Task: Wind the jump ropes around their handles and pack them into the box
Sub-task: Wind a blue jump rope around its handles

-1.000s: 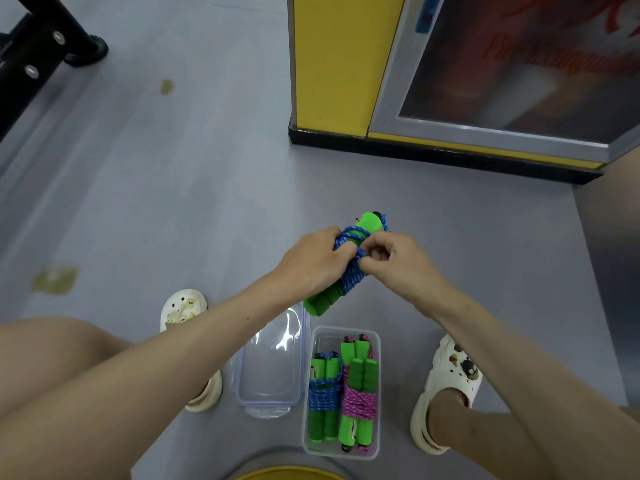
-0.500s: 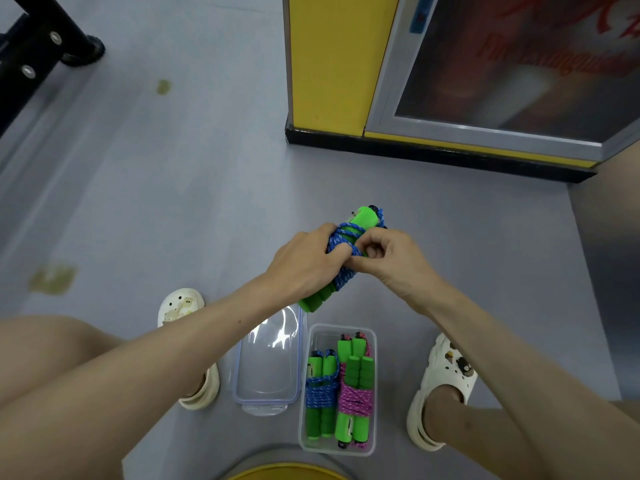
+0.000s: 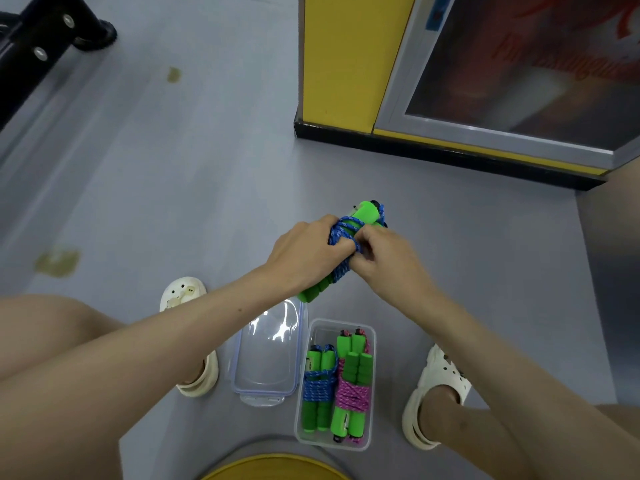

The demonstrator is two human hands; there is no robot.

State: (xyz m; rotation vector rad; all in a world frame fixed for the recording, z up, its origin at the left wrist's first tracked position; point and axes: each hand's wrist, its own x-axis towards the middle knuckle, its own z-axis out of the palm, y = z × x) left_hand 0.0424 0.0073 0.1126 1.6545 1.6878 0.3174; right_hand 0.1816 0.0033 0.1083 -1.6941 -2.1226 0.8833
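I hold a jump rope with green foam handles and blue cord above the floor. My left hand grips the handles around the wound cord. My right hand pinches the blue cord at the bundle's middle. Below, a clear plastic box holds two wound ropes: a blue-cord bundle on the left and a pink-cord bundle on the right. The handles' middle is hidden by my fingers.
The box's clear lid lies on the grey floor just left of the box. My two white clogs flank them. A yellow cabinet with a glass door stands ahead; a black frame is at far left.
Both hands stay on the blue-cord bundle, at about the same height. The right fingers have shifted slightly on the cord. The view has drifted a little.
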